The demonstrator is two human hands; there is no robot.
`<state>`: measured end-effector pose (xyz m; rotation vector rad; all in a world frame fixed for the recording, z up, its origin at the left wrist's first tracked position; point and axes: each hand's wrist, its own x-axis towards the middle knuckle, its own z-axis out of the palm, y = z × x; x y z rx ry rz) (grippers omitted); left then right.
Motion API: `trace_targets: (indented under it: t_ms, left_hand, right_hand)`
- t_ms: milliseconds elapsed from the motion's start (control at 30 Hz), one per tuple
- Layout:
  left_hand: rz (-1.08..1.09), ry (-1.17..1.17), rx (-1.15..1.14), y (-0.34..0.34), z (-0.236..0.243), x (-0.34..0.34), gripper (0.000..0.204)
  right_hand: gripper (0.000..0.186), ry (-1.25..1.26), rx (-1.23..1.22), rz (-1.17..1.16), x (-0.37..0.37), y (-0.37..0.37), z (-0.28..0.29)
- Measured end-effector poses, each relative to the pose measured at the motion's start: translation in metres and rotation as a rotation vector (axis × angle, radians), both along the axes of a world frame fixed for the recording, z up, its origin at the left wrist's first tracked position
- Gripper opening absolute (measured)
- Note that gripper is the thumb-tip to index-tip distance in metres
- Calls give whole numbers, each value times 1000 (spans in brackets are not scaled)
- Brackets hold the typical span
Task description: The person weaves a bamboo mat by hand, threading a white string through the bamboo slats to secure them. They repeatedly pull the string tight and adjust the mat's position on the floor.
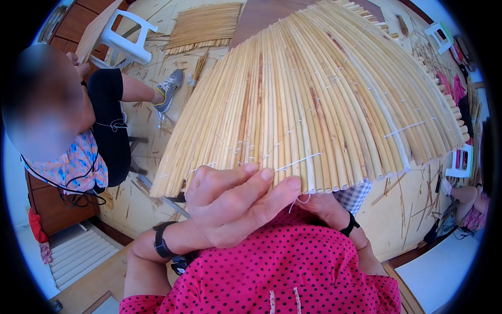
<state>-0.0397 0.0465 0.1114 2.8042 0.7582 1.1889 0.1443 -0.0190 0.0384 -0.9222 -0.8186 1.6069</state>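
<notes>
Large fan-shaped reed mat (293, 104), pale stalks side by side with rows of small white stitches, fills centre to upper right; its near edge ends just above frame middle-bottom. Pink dotted top (293, 261) of the wearer takes the bottom centre. Seated person (107, 136) at the left edge, dark shorts, patterned top. Left hand (230, 204) at lower centre, over the mat's near edge, fingers bent and bunched close together, fingertips at the stalks (can't tell if anything is pinched between them). Flat reed panel (204, 26) lies on the floor, top left of centre. White stool (111, 37), upper left. Right hand (320, 204), lower centre just right of the left one, mostly hidden below the mat's edge; can't tell its grip. Grey sneaker (168, 90) on the seated person's foot, left of the mat. Black wristbands (163, 239) on both wrists. Straight white strand (298, 162) slants up right across the stalks from the left fingertips. Thin loose thread (300, 201) curls between the hands, under the edge.
</notes>
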Motion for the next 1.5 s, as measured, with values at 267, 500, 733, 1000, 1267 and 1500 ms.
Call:
trace_targets:
  t_ms: [267,500,733,1000,1267,1500]
  left_hand:
    - [7,23,30,0,2,0,42]
    - [-52,55,110,-2,-7,5,39]
    - [-107,184,138,1,-31,-5,41]
    - [-121,141,185,-6,-51,-9,27]
    - [-132,119,153,-7,-55,-11,27]
    - [-135,97,189,-3,-58,-12,29]
  right_hand:
    - [22,336,9,5,-6,4,-4]
    - [20,488,54,-136,5,-10,-6]
    - [16,-1193,155,161,47,-50,49]
    - [14,-1207,420,85,59,-2,81]
    - [11,-1123,514,166,39,20,50]
    - [10,-1065,710,101,36,21,35]
